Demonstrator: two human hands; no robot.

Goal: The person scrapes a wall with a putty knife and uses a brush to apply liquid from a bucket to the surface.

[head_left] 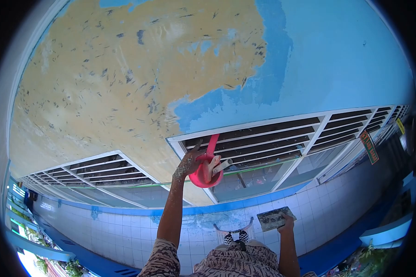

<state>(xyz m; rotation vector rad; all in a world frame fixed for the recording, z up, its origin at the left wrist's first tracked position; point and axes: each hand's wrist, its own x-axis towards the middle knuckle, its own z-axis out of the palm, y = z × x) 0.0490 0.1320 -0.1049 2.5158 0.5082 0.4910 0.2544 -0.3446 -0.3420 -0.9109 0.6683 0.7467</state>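
My left hand (187, 165) is raised in front of the louvred window and closed on a pink water dipper (199, 178) near its rim. The dipper's flat handle (212, 144) points up towards the slats. Inside the dipper sit a pale tube-like piece (222, 165) and a lighter, whitish piece (212, 167). Lower on the right, my right hand (287, 224) grips a rectangular trowel (273, 219), its grey face smeared with filler. Grey-white smears also mark my left hand and wrist.
The wall (125, 83) is tan and scuffed on the left, blue on the right. White window frames (321, 129) with slats run below it. My checkered shoes (235, 237) are on a clear plastic chair (222, 231) above the tiled floor (171, 226). A hanging sign (369, 147) is at right.
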